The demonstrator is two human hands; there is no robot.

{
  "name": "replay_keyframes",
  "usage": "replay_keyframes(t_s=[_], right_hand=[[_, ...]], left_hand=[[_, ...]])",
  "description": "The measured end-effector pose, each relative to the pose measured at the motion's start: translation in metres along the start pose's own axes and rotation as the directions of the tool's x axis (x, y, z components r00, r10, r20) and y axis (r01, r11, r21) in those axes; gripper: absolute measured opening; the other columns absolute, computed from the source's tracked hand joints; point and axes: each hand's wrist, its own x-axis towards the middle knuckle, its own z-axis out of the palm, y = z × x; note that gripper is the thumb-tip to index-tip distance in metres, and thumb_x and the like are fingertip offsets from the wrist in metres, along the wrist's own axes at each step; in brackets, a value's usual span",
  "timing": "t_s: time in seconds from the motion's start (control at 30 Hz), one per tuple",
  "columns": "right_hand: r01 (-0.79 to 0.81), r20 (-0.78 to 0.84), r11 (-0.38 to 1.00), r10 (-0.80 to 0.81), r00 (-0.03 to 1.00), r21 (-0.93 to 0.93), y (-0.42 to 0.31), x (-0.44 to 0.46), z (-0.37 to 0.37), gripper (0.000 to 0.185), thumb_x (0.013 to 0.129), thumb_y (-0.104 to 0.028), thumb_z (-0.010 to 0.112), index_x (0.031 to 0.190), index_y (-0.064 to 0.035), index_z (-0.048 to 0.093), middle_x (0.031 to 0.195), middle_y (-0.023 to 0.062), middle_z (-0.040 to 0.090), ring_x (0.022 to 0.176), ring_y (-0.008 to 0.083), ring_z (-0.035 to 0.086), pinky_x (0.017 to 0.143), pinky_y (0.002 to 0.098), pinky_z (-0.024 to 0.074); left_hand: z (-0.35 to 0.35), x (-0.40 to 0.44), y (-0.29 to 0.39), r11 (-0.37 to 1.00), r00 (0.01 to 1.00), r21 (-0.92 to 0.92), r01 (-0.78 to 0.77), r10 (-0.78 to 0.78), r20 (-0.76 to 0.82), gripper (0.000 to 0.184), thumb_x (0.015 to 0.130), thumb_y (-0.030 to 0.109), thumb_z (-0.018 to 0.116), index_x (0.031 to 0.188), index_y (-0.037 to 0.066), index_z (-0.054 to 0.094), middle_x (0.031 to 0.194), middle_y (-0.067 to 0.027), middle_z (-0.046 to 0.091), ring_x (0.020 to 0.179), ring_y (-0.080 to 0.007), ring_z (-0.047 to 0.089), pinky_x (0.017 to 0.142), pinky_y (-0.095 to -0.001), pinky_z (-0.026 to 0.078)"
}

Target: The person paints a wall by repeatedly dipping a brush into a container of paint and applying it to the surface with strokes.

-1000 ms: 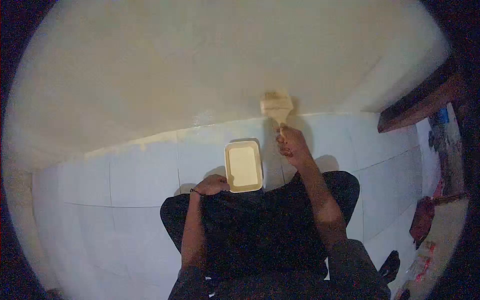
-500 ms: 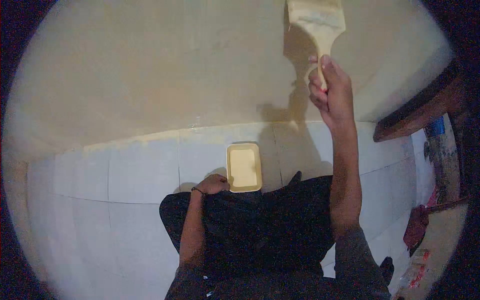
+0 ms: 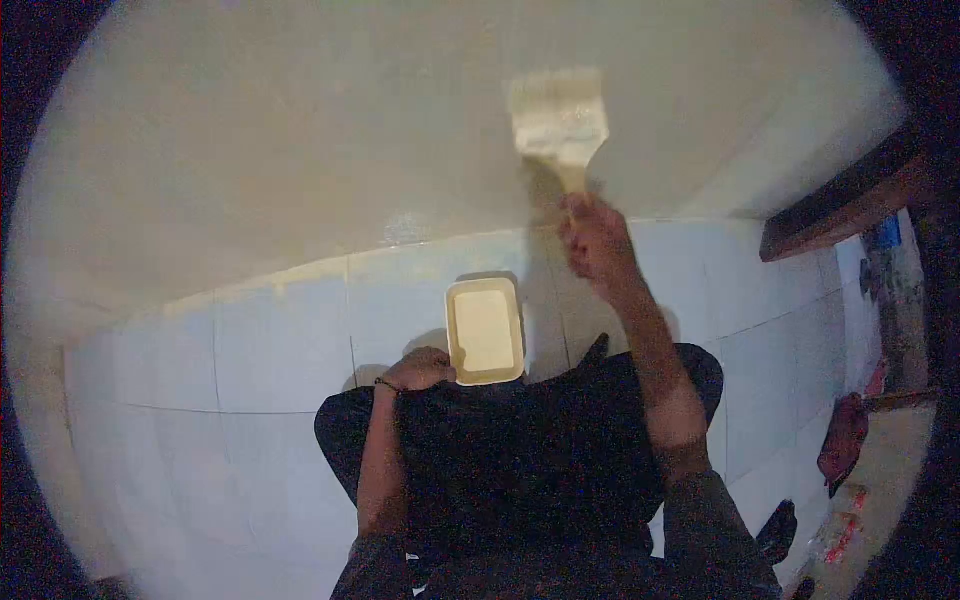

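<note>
A wide flat paintbrush (image 3: 560, 118) is in my right hand (image 3: 600, 248), whose fingers are wrapped around its handle. Its bristles point up toward the wall (image 3: 300, 140) and look smeared by motion; whether they touch it I cannot tell. In front of my crossed legs, a shallow rectangular paint tray (image 3: 519, 330) with cream-coloured paint rests at the edge of my lap. My left hand (image 3: 424, 370), with a dark band at the wrist, is closed at the tray's near left corner. Its fingertips are partly hidden there.
White floor tiles (image 3: 270, 350) meet the wall, with cream paint smears along the joint. On the right a dark wooden ledge (image 3: 840, 205) juts out. Beyond it lie a dark red cloth (image 3: 843, 440) and a clear plastic packet with red marks (image 3: 840, 538).
My right hand has brought the paintbrush down and to the left, lower on the wall. My left hand and the paint tray have stayed nearly in place.
</note>
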Motion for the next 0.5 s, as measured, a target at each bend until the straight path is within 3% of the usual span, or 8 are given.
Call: replay_keyframes(t_s=[0.07,0.13,0.23,0.33,0.47,0.5], right_hand=[[-0.036,0.02,0.999,0.036,0.999,-0.003,0.033,0.006,-0.003,0.026,0.082,-0.033,0.046,0.088,-0.0078,0.048,0.051,-0.0018,0.038,0.034,0.0053,0.031,0.029,0.0185,0.0246],[-0.07,0.035,0.998,0.07,0.997,-0.009,0.06,0.007,-0.002,0.024,0.083,-0.031,0.045,0.087,-0.008,0.048,0.051,-0.0011,0.039,0.034,0.006,0.031,0.029,0.0194,0.0254],[-0.159,-0.012,0.98,0.159,0.987,-0.121,0.08,0.008,0.0,0.021,0.083,-0.028,0.044,0.084,-0.0078,0.047,0.05,0.0002,0.039,0.033,0.0073,0.032,0.029,0.0213,0.0267],[-0.2,0.015,0.972,0.204,0.979,-0.125,0.1,0.011,0.001,0.019,0.083,-0.027,0.044,0.081,-0.0084,0.047,0.048,0.0008,0.039,0.033,0.0081,0.033,0.03,0.0218,0.0271],[-0.311,0.013,0.949,0.312,0.95,-0.059,0.128,0.018,-0.009,0.02,0.082,-0.028,0.046,0.079,-0.0077,0.046,0.049,0.0007,0.039,0.033,0.0079,0.033,0.029,0.0216,0.0265],[-0.332,0.033,0.943,0.332,0.943,-0.013,0.138,0.019,-0.012,0.02,0.081,-0.028,0.046,0.079,-0.0076,0.046,0.05,0.0006,0.04,0.033,0.0076,0.033,0.029,0.0213,0.0264]], left_hand=[[-0.001,-0.001,0.003,0.999,1.0,0.034,-0.013,0.012,0.021,0.035,0.068,0.031,0.05,0.08,-0.001,0.058,0.082,-0.0167,0.057,0.08,-0.0301,0.054,0.074,-0.0362,0.041],[0.001,-0.003,0.003,0.964,0.995,-0.249,0.098,-0.103,-0.006,0.036,0.068,0.032,0.051,0.081,-0.001,0.058,0.083,-0.0168,0.058,0.08,-0.0301,0.054,0.073,-0.0369,0.041],[0.014,0.003,-0.016,0.938,0.985,-0.301,0.173,-0.172,0.029,0.037,0.068,0.032,0.052,0.082,-0.002,0.058,0.084,-0.0168,0.058,0.081,-0.0295,0.054,0.073,-0.0369,0.041],[-0.009,-0.012,0.028,0.917,0.965,-0.311,0.25,-0.261,0.008,0.037,0.067,0.032,0.053,0.084,-0.001,0.058,0.085,-0.0166,0.058,0.081,-0.0279,0.055,0.073,-0.0362,0.041],[0.011,-0.001,-0.016,0.902,0.987,-0.402,0.156,-0.156,0.032,0.036,0.068,0.032,0.053,0.086,0.001,0.058,0.085,-0.0161,0.058,0.081,-0.0265,0.055,0.074,-0.0355,0.041],[0.008,0.0,-0.013,0.95,0.994,-0.291,0.11,-0.112,0.011,0.036,0.068,0.032,0.053,0.086,0.001,0.058,0.084,-0.0155,0.058,0.08,-0.0256,0.055,0.073,-0.0348,0.041]])
